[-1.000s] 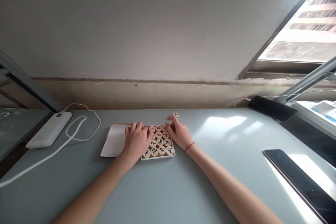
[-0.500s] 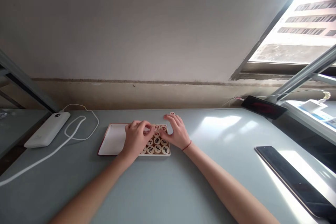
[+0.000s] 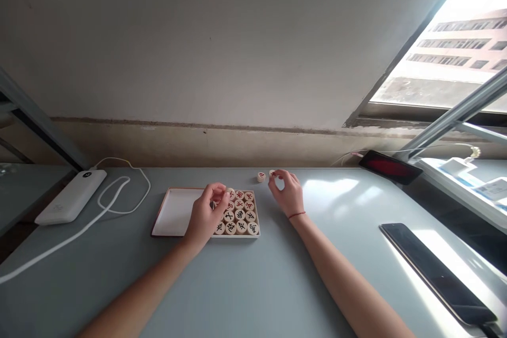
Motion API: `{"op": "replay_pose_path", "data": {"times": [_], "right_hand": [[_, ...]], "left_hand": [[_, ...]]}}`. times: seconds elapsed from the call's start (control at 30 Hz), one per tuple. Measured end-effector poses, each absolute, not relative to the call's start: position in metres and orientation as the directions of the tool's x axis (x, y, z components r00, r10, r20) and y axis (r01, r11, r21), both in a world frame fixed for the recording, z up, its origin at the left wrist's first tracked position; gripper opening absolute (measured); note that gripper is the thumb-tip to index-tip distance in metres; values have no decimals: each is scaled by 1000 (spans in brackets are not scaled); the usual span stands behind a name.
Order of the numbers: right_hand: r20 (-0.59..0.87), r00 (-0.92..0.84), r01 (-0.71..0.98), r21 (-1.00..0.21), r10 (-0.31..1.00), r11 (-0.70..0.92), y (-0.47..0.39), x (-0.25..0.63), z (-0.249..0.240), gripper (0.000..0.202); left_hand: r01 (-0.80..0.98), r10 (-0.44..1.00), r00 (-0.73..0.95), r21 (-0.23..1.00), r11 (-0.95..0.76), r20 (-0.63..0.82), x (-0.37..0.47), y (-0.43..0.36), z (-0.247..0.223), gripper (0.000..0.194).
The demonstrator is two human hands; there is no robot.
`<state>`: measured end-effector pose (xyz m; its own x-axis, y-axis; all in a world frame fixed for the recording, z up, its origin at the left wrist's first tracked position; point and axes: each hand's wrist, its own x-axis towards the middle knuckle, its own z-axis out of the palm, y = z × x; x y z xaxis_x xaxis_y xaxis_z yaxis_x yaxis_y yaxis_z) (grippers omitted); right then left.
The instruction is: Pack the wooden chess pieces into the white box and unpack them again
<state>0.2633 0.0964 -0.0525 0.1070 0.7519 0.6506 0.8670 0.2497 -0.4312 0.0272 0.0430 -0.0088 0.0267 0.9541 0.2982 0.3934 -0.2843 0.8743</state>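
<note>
Placing, I reckon: my right hand (image 3: 288,193) pinches a disc (image 3: 271,173) near another disc (image 3: 261,176); left hand (image 3: 206,211) half-curled over the box (image 3: 237,236), grip unclear. Next needs gentle release.

- Wall (image 3: 198,63) behind the table (image 3: 245,285); window (image 3: 447,58) at right.
- Box (image 3: 237,236) on the table, pieces (image 3: 240,215) in it.
- Lid (image 3: 174,211) left of the box.
- Left hand (image 3: 208,208) at the box's left side.
- Loose piece (image 3: 261,177) behind the box, toward the right.
- Right hand (image 3: 289,193) right of the box, second piece (image 3: 271,173) at its fingertips.
- Power bank (image 3: 71,198) far left, cable (image 3: 137,193) between it and lid.
- Phone (image 3: 435,272) at front right.
</note>
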Motion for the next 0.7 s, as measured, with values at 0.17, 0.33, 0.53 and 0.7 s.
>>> {"op": "replay_pose_path", "data": {"times": [0.17, 0.33, 0.53, 0.7], "right_hand": [[595, 109, 890, -415, 796, 188, 106, 277, -67, 14], [688, -44, 860, -342, 724, 378, 89, 253, -47, 23], [755, -481, 558, -129, 446, 820, 59, 208, -31, 37], [777, -289, 679, -246, 560, 692, 72, 223, -37, 26]], "left_hand": [[322, 956, 70, 901, -291, 284, 29, 44, -12, 18], [325, 955, 83, 899, -295, 284, 30, 43, -8, 20], [315, 959, 134, 907, -280, 249, 36, 37, -5, 20], [516, 929, 195, 773, -369, 313, 29, 43, -6, 22]]}}
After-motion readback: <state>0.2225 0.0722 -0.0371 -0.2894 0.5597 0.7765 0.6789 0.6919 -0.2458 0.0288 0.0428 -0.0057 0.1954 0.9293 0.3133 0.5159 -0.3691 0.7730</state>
